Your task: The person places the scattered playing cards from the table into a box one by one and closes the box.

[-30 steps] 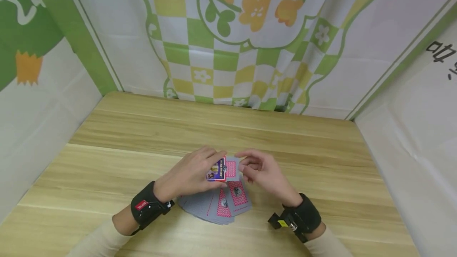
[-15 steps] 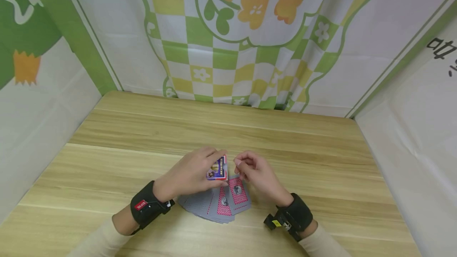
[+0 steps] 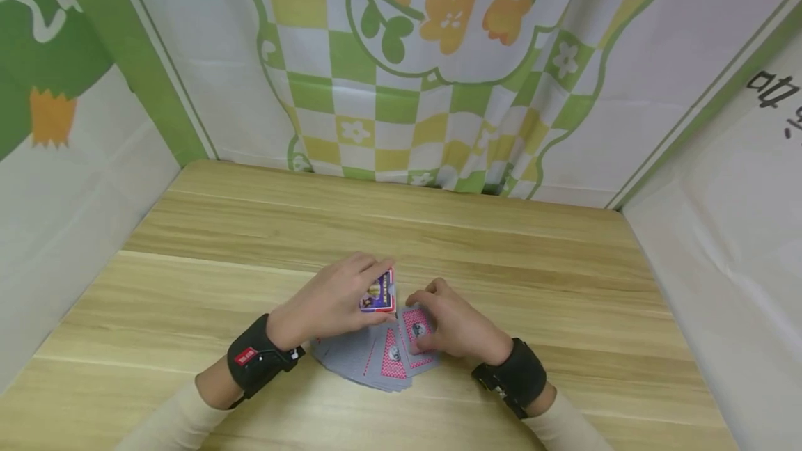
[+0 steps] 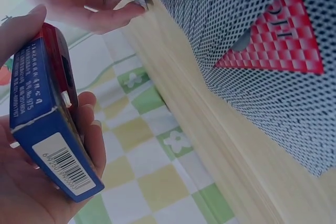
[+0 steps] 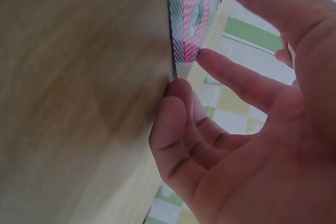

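Note:
My left hand (image 3: pixel 328 301) grips a small blue and red card box (image 3: pixel 379 293) above the table; its barcode side faces the left wrist camera. Beneath lies a fanned pile of playing cards (image 3: pixel 357 358), backs up, partly covered by that hand. On the fan's right side is a red-patterned playing card (image 3: pixel 416 326). My right hand (image 3: pixel 460 326) is over this card, with loosely bent fingers at its far end and the thumb over its face. In the right wrist view the index fingertip (image 5: pixel 207 59) touches the card's edge (image 5: pixel 185 51).
The wooden table (image 3: pixel 263 214) reaches to a checkered curtain (image 3: pixel 401 117) at the back. White and green panels (image 3: pixel 720 284) stand on either side. Both wrists wear black camera straps (image 3: pixel 260 357).
A card sticking out of the box slid inside. My right hand then left the box's mouth and came down to the right card of the fan. The left hand stayed nearly still.

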`<state>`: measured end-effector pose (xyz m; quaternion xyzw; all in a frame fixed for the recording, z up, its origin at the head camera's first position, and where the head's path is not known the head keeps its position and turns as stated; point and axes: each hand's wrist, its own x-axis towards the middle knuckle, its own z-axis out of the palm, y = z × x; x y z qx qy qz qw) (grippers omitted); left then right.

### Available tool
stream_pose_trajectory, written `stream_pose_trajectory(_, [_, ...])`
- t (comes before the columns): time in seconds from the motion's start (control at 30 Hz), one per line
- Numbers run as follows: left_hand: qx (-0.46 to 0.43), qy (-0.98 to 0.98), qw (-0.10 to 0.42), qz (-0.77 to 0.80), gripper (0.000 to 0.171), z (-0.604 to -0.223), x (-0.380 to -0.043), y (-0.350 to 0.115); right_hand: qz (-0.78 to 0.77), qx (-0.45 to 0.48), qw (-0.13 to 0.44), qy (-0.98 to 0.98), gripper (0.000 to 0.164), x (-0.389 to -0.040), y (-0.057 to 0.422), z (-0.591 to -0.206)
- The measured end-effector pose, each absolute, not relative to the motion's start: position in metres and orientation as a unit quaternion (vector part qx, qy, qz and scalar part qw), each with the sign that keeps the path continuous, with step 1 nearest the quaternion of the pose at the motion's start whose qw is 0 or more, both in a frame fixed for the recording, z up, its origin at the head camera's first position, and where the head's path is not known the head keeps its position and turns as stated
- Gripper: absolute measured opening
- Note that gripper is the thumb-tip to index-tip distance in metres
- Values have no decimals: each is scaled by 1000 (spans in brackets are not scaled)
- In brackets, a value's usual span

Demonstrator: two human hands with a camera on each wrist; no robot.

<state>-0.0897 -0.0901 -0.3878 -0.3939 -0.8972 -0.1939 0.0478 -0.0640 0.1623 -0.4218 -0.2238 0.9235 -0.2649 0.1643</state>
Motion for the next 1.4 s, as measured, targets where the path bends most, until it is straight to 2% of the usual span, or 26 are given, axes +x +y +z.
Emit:
stream_pose_trajectory(0.33, [-393, -898, 38, -196, 87, -390, -89, -90, -286, -185, 106, 934, 20, -64, 161, -418])
stream_pose_trajectory(0.53, [-396, -898, 37, -188, 87, -392, -89, -90, -333, -192, 131, 914, 5, -66, 167, -414])
stream_pose_trajectory(0.67, [-397, -898, 34, -186, 86, -393, -89, -90, -377, -195, 149, 893, 12, -67, 171, -409])
stream_pose_trajectory(0.8, [-396, -898, 31, -191, 86, -393, -89, -90, -478, -152, 155, 851, 9, -69, 175, -400])
stream_pose_trajectory(1.07, [-400, -895, 36, -192, 86, -393, -91, -89, -618, -26, 93, 780, 22, -72, 180, -387])
stream_pose_trajectory(1.4, [-400, -896, 35, -188, 86, -392, -92, -89, -639, -10, 81, 764, 19, -72, 175, -388])
